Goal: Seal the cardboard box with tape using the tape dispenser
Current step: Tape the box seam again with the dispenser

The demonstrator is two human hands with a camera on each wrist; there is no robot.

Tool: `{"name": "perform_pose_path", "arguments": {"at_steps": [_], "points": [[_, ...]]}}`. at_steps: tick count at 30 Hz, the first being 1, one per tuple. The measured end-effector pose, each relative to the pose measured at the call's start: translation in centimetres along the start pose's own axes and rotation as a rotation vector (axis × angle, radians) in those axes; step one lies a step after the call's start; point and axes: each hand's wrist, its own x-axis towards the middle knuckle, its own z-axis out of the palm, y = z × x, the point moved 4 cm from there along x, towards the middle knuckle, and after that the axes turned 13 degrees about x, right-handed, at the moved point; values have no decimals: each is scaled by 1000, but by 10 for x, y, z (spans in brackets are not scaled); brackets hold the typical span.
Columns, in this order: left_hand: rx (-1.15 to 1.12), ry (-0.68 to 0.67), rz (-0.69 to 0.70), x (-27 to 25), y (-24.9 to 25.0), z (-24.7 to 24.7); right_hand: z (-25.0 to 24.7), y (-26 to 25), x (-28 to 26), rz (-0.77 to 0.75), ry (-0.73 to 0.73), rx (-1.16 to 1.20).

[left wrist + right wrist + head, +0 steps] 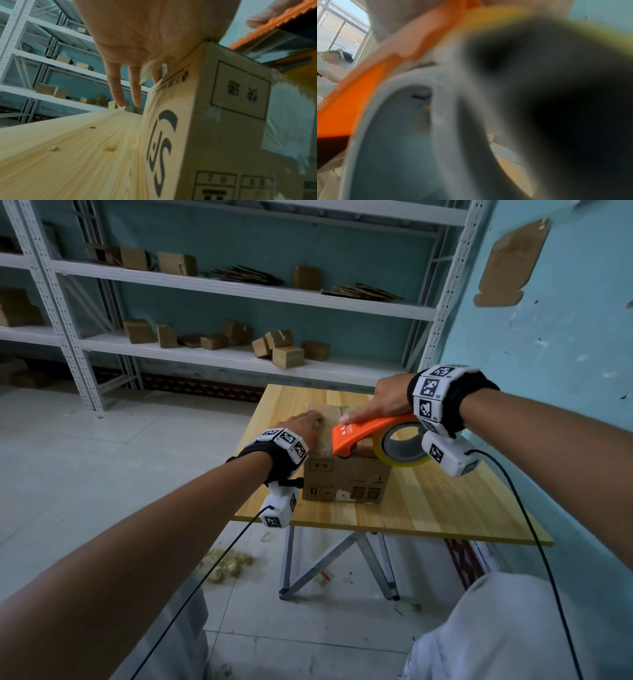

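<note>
At frame centre, the closed cardboard box — contents hidden — is pressed by the flat-fingered left hand, while the orange tape dispenser is clasped by the right hand.

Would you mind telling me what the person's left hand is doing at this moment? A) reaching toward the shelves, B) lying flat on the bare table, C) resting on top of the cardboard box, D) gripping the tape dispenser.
C: the left hand rests on top of the cardboard box, while the right hand holds the orange tape dispenser.
</note>
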Motion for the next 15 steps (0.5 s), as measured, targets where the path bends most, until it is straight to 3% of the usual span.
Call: {"name": "perform_pose_path", "arguments": {"at_steps": [15], "points": [[-3,-80,-82,7,3,-11,6,-5,6,-8,0,-19]]}}
